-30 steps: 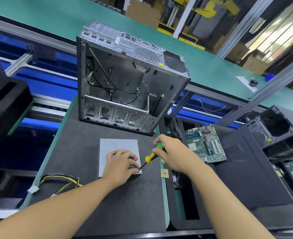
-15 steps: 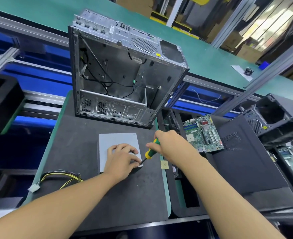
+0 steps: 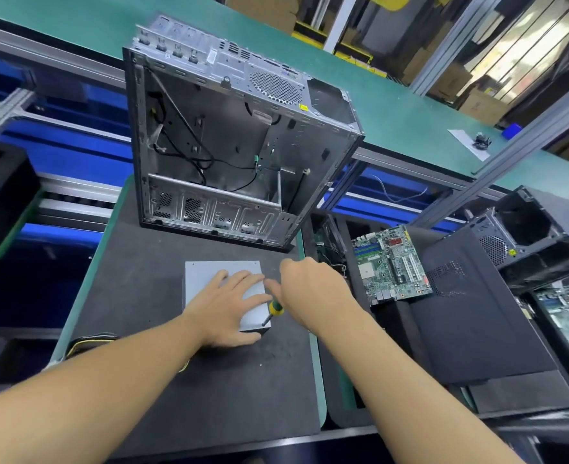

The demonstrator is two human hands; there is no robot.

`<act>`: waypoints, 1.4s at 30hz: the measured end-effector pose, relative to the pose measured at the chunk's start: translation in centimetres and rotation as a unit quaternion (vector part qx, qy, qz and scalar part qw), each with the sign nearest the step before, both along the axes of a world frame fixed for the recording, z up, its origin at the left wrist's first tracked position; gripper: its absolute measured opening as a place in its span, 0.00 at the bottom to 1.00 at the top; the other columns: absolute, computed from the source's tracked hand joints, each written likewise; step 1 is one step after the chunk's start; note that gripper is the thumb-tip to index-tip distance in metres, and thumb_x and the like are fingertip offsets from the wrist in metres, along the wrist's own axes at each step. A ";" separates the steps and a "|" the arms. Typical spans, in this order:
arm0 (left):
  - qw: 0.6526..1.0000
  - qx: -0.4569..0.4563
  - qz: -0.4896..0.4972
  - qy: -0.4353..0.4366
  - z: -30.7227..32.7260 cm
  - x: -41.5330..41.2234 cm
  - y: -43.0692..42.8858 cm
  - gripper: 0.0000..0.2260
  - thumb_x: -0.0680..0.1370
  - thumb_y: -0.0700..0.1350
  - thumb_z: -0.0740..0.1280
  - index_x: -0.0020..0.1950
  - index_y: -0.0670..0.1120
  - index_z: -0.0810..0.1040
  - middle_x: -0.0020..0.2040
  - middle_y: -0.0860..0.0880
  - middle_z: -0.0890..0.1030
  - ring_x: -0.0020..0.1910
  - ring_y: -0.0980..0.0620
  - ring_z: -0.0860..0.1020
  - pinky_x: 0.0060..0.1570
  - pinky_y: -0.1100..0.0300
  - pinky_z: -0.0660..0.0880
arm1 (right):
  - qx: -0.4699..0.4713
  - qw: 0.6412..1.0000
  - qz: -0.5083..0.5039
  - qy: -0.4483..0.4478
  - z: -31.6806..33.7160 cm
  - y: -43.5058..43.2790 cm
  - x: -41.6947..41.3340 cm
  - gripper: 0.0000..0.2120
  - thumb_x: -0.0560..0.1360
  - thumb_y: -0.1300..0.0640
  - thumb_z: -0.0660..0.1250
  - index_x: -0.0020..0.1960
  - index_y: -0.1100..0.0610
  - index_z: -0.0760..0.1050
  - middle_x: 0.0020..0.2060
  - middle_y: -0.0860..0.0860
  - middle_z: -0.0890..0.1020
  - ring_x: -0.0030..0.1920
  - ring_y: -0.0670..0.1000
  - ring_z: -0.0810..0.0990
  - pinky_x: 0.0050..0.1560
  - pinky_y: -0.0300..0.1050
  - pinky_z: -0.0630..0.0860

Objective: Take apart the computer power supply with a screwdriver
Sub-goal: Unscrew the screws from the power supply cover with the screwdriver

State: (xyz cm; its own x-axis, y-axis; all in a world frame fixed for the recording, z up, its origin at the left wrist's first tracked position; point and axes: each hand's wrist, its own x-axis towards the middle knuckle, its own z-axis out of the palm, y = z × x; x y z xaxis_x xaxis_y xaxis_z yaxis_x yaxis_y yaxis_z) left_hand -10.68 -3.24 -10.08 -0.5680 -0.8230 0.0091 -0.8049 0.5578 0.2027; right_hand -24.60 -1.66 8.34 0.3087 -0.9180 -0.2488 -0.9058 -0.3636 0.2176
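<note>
Power supply (image 3: 206, 276) flat on the dark worktop (image 3: 142, 296), just in front of the gutted case (image 3: 236, 145). Left hand (image 3: 232, 306) spread flat on its lid, pinning it down. Right hand (image 3: 309, 286) wrapped round the screwdriver (image 3: 271, 311), tip down at the near right corner. Looks like a lid screw being worked. Next up, probably: bit kept square, steady downward pressure, box held from twisting.

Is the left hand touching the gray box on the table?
Touching. The head view shows the left hand lying flat on top of the gray power supply, with no gap between them.
</note>
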 end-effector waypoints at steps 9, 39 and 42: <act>1.000 -0.012 -0.008 -0.022 -1.2 0.1 -0.5 0.31 0.75 0.73 0.47 0.77 0.65 0.53 0.81 0.59 0.50 0.81 0.48 0.42 0.76 0.41 0.43 | 0.162 0.982 -0.008 -0.095 1.3 -0.4 -1.6 0.12 0.80 0.58 0.60 0.62 0.50 0.68 0.55 0.52 0.67 0.57 0.57 0.69 0.56 0.55 0.73; 0.999 0.004 0.002 -0.047 -0.7 0.0 -0.5 0.33 0.74 0.74 0.45 0.78 0.65 0.50 0.81 0.61 0.45 0.80 0.51 0.40 0.76 0.43 0.43 | 0.174 0.973 -0.077 -0.131 1.5 -0.6 -1.6 0.17 0.79 0.49 0.61 0.64 0.53 0.62 0.61 0.54 0.70 0.56 0.57 0.69 0.49 0.51 0.69; 0.999 0.008 0.003 -0.047 -0.8 0.1 -0.5 0.34 0.74 0.74 0.45 0.78 0.65 0.51 0.81 0.61 0.47 0.80 0.51 0.40 0.76 0.43 0.43 | 0.114 0.982 -0.085 -0.126 1.3 -0.6 -1.2 0.16 0.82 0.42 0.53 0.58 0.56 0.62 0.50 0.55 0.75 0.49 0.61 0.76 0.47 0.54 0.73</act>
State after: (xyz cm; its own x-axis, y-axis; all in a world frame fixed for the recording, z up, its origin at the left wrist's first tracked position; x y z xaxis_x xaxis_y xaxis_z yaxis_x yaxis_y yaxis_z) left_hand -10.61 -3.74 -10.91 -0.5616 -0.8255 -0.0566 -0.8235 0.5510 0.1354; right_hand -25.80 -2.22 9.62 0.2336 -0.8908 -0.3897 -0.9723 -0.2152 -0.0910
